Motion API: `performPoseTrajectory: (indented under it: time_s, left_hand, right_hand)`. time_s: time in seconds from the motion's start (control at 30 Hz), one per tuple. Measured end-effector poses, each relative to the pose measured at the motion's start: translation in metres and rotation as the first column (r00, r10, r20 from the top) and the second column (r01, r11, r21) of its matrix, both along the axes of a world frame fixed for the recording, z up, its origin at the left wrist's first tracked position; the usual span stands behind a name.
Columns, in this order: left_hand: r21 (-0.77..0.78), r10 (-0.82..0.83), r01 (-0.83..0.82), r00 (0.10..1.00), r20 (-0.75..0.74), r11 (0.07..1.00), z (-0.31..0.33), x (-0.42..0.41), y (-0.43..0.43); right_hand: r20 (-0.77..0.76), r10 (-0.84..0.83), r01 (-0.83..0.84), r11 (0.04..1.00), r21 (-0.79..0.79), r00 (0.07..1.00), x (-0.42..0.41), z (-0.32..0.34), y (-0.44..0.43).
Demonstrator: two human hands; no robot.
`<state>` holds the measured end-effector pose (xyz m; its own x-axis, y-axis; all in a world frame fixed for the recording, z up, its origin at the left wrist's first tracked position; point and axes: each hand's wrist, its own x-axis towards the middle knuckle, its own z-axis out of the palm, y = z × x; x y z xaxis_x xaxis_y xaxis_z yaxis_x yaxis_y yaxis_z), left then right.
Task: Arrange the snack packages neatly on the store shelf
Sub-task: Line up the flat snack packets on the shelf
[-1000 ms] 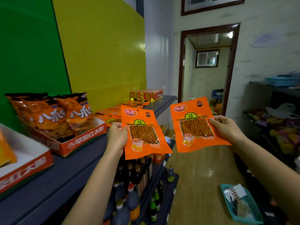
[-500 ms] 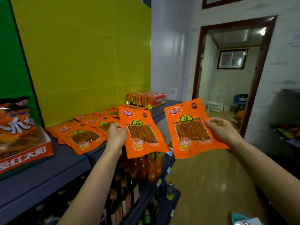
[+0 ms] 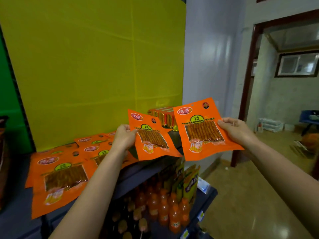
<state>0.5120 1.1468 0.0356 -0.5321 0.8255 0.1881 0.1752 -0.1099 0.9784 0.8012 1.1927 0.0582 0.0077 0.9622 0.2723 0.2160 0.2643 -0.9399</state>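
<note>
Left fingers (image 3: 124, 128): curled round the left edge of one orange snack packet (image 3: 152, 140), pinching it; the packet tilts, top corner leaning away to the left, print facing me. Left hand (image 3: 123, 138) is seen from the back, above the front part of the top shelf (image 3: 15, 219).

Right fingers (image 3: 224, 120): closed over the right edge of a second orange packet (image 3: 203, 130), holding it nearly upright, print facing me. Right hand (image 3: 232, 129) is out past the shelf end, over the floor.

The two held packets sit side by side in the air, edges close; I cannot tell if they touch.

On the top shelf, below and left of my left arm: more of the same packets (image 3: 60, 175) lying flat and overlapping, unevenly spread. Behind the held packets, red-and-gold boxes (image 3: 163, 116) at the shelf's far end. Lower shelf: orange bottles (image 3: 163, 211). Yellow panel (image 3: 86, 66) behind.
</note>
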Motion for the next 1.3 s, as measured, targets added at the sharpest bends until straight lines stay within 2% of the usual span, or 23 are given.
performPoseTrajectory:
  time_s: [0.17, 0.4, 0.57, 0.77, 0.93, 1.03, 1.13, 1.23, 1.3]
  left_hand:
    - [-0.060, 0.085, -0.087, 0.996, -0.032, 0.994, -0.003, -0.015, 0.030]
    - [-0.186, 0.223, -0.239, 0.969, -0.101, 0.953, -0.016, -0.028, 0.055]
    - [-0.261, 0.346, -0.419, 0.895, -0.282, 0.870, -0.019, -0.026, 0.066]
    - [-0.299, 0.336, -0.599, 0.719, -0.608, 0.743, -0.019, -0.016, 0.072]
    - [-0.319, 0.192, -0.735, 0.518, -0.833, 0.598, -0.024, -0.007, 0.073]
    - [-0.317, 0.100, -0.787, 0.428, -0.898, 0.530, -0.026, -0.001, 0.073]
    - [-0.301, 0.051, -0.824, 0.368, -0.928, 0.480, -0.029, 0.003, 0.070]
    - [-0.235, 0.056, -0.826, 0.305, -0.951, 0.512, -0.031, 0.002, 0.061]
    - [-0.202, 0.098, -0.804, 0.306, -0.947, 0.559, -0.031, 0.001, 0.051]
  right_hand:
    - [-0.016, 0.139, -0.140, 0.987, -0.072, 0.990, -0.026, -0.005, 0.064]
    - [0.039, 0.340, -0.330, 0.931, -0.154, 0.940, -0.065, -0.018, 0.129]
    - [0.088, 0.467, -0.440, 0.870, -0.221, 0.880, -0.088, -0.030, 0.173]
    - [0.243, 0.553, -0.507, 0.831, -0.229, 0.797, -0.106, -0.046, 0.203]
    - [0.436, 0.506, -0.489, 0.857, -0.159, 0.744, -0.115, -0.053, 0.216]
    - [0.568, 0.457, -0.478, 0.870, -0.125, 0.684, -0.119, -0.055, 0.225]
    - [0.729, 0.355, -0.468, 0.882, -0.054, 0.585, -0.118, -0.055, 0.227]
    - [0.879, 0.130, -0.473, 0.873, 0.118, 0.459, -0.114, -0.049, 0.218]
    - [0.903, -0.071, -0.506, 0.808, 0.302, 0.424, -0.115, -0.042, 0.206]
